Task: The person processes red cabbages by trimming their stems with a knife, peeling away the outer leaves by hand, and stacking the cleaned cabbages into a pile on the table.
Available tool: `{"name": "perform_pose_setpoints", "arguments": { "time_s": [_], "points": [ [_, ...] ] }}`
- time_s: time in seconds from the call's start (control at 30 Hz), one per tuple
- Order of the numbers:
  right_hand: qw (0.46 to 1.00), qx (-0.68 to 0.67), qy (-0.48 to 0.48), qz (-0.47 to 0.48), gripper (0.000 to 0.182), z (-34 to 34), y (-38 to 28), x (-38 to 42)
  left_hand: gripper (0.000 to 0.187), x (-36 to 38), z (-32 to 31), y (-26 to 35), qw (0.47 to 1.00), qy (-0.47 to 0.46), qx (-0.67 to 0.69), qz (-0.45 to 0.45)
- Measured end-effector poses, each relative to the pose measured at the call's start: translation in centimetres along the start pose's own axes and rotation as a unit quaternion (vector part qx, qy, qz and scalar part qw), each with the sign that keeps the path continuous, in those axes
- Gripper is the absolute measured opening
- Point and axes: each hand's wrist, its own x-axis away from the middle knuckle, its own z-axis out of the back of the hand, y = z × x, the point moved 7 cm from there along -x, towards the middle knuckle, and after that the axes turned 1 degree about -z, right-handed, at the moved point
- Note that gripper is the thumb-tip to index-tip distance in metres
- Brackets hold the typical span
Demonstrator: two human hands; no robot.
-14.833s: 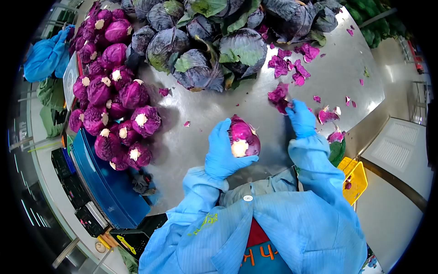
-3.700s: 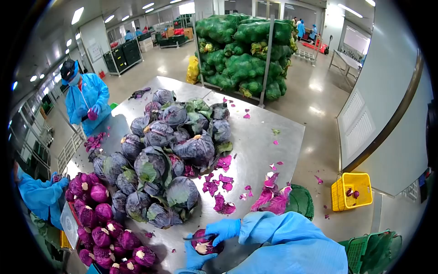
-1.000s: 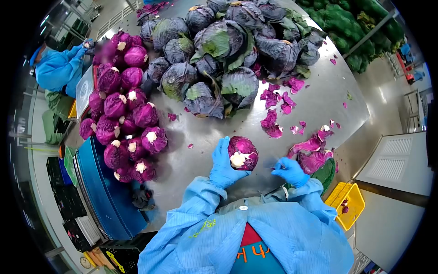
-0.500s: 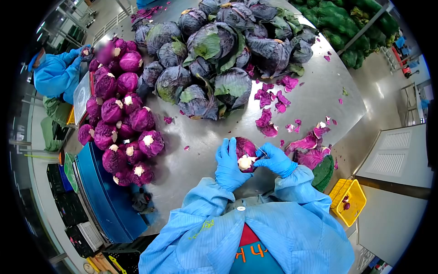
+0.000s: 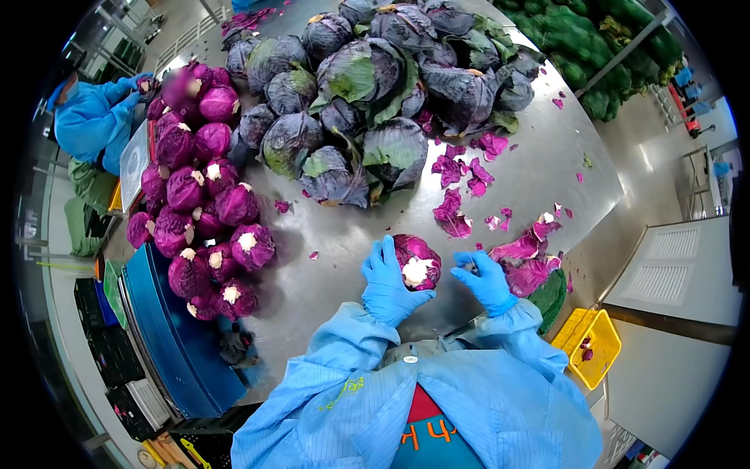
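Observation:
A trimmed red cabbage (image 5: 416, 260), its pale cut stem turned toward me, stands at the near side of the metal table (image 5: 328, 273). My left hand (image 5: 388, 283), in a blue glove, is wrapped round its left and lower side. To the right, apart from the cabbage, is my right hand (image 5: 482, 280), also gloved, with fingers spread and curled; I cannot make out anything between them. Loose purple leaves (image 5: 527, 262) lie just beyond my right hand.
Peeled red cabbages (image 5: 186, 187) are piled at the left, untrimmed dark ones (image 5: 351, 70) at the back. Leaf scraps (image 5: 449, 207) lie right of centre. A blue bin (image 5: 176, 336), a yellow basket (image 5: 598, 348) and a co-worker (image 5: 94, 121) stand around the table.
My right hand has come off the cabbage and moved right. The cabbage has turned in my left hand, showing more of its cut stem. The whole view has shifted slightly.

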Motion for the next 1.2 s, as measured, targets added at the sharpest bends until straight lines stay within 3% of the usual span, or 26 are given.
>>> {"name": "perform_pose_setpoints", "arguments": {
  "time_s": [0.1, 0.2, 0.4, 0.6, 0.7, 0.8, 0.93, 0.97, 1.07, 1.1, 1.2],
  "points": [
    [0.999, 0.017, -0.034, 0.031, 0.040, -2.1, -3.5, -1.0, 0.130, 0.0, -0.4, 0.4, 1.000, 0.013, -0.011, -0.018],
    [0.994, -0.048, -0.098, 0.007, 0.041, -3.3, -1.8, -2.2, 0.128, 0.1, -0.5, 0.5, 1.000, 0.008, -0.013, -0.019],
    [0.961, 0.160, -0.217, 0.054, 0.035, -2.7, -2.6, -3.6, 0.125, 0.3, -0.6, 2.1, 0.999, 0.001, -0.026, -0.024],
    [0.988, 0.028, -0.153, 0.007, 0.027, -1.8, -2.5, -3.1, 0.123, 0.0, -0.5, 2.8, 0.999, -0.006, -0.033, 0.001],
    [0.973, 0.098, -0.205, 0.034, 0.025, -2.0, -2.6, -2.8, 0.122, 0.1, -1.0, 2.9, 0.999, -0.009, -0.042, 0.009],
    [0.989, 0.056, -0.129, 0.046, 0.024, -1.9, -1.6, -2.2, 0.120, 0.0, -0.8, 3.0, 0.999, -0.008, -0.050, 0.010],
    [0.987, 0.028, -0.150, 0.050, 0.025, -1.8, -1.4, -0.9, 0.118, 0.7, -1.0, 3.1, 0.998, 0.000, -0.065, -0.016],
    [0.984, -0.021, -0.171, 0.041, 0.023, -2.0, -1.3, -0.5, 0.116, 0.9, -1.4, 3.1, 0.997, 0.002, -0.072, -0.021],
    [0.973, -0.107, -0.175, -0.103, 0.020, -2.2, -1.7, 1.1, 0.111, 1.4, -2.0, 3.3, 0.992, 0.024, -0.126, -0.018],
    [0.917, -0.243, -0.261, -0.177, 0.019, -2.6, -1.9, 2.6, 0.114, 1.2, -1.6, 3.5, 0.991, 0.032, -0.127, -0.016],
    [0.912, -0.311, -0.262, 0.060, 0.013, -2.3, -6.5, 4.1, 0.118, 0.4, -0.2, 3.3, 0.998, -0.002, -0.056, 0.013]
  ]
}}
